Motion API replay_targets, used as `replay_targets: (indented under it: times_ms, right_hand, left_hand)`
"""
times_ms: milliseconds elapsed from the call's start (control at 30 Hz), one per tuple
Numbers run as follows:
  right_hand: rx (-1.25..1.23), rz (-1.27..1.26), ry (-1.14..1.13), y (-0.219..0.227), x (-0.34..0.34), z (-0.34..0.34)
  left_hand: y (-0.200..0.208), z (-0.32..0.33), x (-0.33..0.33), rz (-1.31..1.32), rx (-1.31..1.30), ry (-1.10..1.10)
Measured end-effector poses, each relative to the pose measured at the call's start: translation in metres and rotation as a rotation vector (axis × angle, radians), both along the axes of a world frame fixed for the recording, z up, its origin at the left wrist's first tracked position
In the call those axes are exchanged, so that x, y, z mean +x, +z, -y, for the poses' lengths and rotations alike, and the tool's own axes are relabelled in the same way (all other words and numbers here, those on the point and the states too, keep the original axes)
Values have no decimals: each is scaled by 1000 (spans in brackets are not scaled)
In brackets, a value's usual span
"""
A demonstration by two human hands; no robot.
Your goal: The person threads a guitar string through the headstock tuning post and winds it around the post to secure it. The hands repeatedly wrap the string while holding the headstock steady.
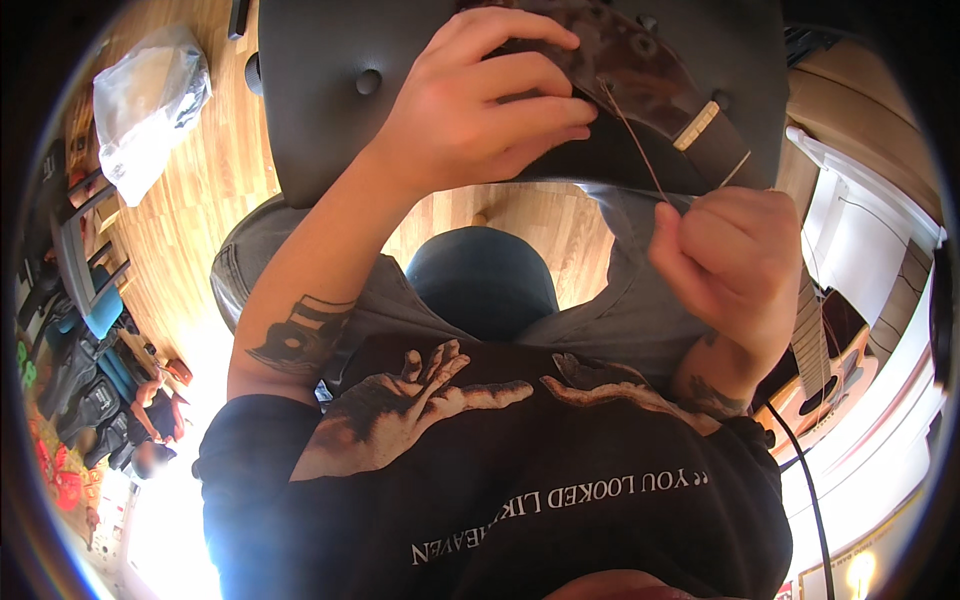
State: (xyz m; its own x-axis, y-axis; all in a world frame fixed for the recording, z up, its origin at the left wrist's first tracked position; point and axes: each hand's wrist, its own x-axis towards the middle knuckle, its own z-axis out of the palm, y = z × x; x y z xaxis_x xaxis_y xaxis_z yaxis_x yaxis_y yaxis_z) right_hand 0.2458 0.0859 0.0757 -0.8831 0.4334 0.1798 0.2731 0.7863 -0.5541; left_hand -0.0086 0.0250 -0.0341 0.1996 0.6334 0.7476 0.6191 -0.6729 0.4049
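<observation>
A dark, glossy guitar headstock (640, 55) lies on a black padded surface with buttons (330, 130). A pale nut (697, 126) separates it from the dark fretboard (727, 150). One copper-coloured string (637, 142) runs from a post on the headstock down to my right hand (735, 250), which is closed round it in a fist beside the neck. Along the headstock's left edge, my left hand (490, 100) has its fingers bent together. What they grip there is hidden.
Between my knees is a round dark-blue seat (480, 275). A clear plastic bag (150, 105) lies on the wooden floor at the left. Far left, a person (160, 410) sits near dark equipment. An acoustic guitar (835, 375) and a black cable (812, 490) are at the right.
</observation>
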Motion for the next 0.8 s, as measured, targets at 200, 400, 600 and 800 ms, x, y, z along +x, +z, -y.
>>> replay_targets:
  times_ms: [200, 400, 600, 800]
  right_hand:
    - [62, 11, 2, -2, -1, 7]
    - [67, 16, -4, 1, -1, 8]
    - [58, 22, 2, 2, 0, 6]
    - [42, 27, 1, 0, -1, 6]
  left_hand:
    - [-1, 2, 3, 10, 59, 47]
    - [10, 3, 10, -21, -25, 117]
    - [29, 6, 6, -112, -114, 79]
    - [22, 5, 10, -98, -101, 106]
